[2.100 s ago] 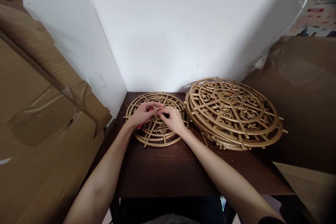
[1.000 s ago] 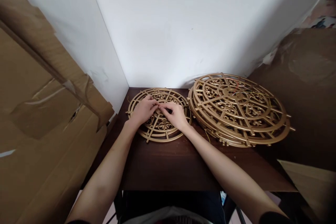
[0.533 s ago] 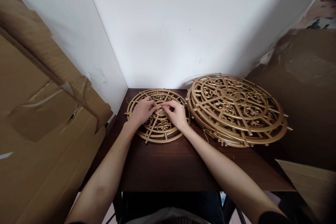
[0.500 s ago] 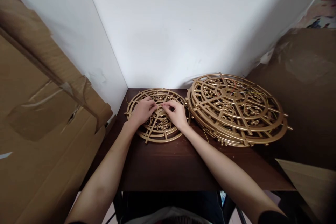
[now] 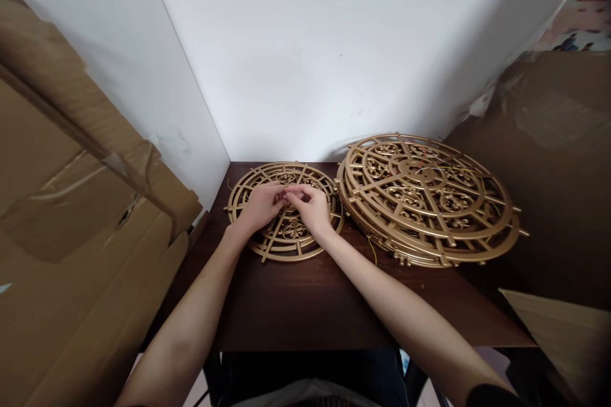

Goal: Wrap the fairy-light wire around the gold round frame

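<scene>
A round gold openwork panel (image 5: pixel 292 258) lies flat on the dark brown table (image 5: pixel 305 311), with scrollwork between its spokes. Over its centre, my left hand (image 5: pixel 262 205) and my right hand (image 5: pixel 312 206) meet at the fingertips. Both are closed in a pinch. Whatever sits between the fingers is too small to make out; a hint of red shows there. The panel's hub is mostly hidden beneath the hands.
To the right, a leaning stack of similar gold panels (image 5: pixel 429 197) carries thin coloured wires. Cardboard (image 5: pixel 62 216) stands along the left, and more cardboard (image 5: pixel 548 172) on the right. A white wall (image 5: pixel 296 57) closes off the back.
My fingertips have come together over the panel's centre; half a second ago a small gap separated them. My right hand has shifted slightly left. The panels stay where they were.
</scene>
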`<state>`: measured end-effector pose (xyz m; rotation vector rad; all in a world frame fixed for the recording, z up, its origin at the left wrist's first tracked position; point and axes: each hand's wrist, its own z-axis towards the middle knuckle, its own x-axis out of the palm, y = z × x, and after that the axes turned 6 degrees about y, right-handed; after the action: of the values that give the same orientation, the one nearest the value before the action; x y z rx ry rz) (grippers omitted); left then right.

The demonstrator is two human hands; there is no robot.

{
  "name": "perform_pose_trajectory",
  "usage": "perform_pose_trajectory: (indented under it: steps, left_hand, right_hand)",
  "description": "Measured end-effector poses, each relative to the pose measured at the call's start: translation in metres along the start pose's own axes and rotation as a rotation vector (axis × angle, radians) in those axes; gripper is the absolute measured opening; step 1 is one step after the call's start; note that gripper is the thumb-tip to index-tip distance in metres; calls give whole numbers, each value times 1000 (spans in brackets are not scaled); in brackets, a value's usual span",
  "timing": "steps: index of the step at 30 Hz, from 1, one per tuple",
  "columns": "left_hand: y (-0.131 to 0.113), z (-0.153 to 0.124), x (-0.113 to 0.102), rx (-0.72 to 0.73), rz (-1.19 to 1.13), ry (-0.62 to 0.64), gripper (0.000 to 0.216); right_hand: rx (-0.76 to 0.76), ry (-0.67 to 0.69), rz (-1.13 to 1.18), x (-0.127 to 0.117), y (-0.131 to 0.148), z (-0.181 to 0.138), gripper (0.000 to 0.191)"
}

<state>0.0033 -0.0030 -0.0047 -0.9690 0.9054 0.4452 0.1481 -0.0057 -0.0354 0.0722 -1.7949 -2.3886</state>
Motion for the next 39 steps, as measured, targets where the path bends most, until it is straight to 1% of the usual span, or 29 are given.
perform_pose_trajectory:
  steps: [4,11,18,22,28,33,39]
  left_hand:
    - [1,1,1,-23,-16,6,13]
    - [5,0,1,-73,-129,5,13]
    - [4,-1,0,-131,-239,-6,18]
    - [5,-1,1,-147,-285,-10,19]
    - [10,1,4,-148,-268,-7,19]
    - [10,1,3,-150,-236,6,20]
    - [5,1,1,-188,-234,5,17]
  right_hand:
    - [-11,-17,34,1,0,-1,16]
    - [31,-17,72,-2,-3,0,17]
    - [26,-47,45,-12,-5,5,16]
    - [29,-22,48,-13,-5,5,17]
    - [7,65,-28,-11,2,1,13]
    - [-51,78,-153,-12,5,-1,11]
    - [21,55,-58,-13,-3,2,15]
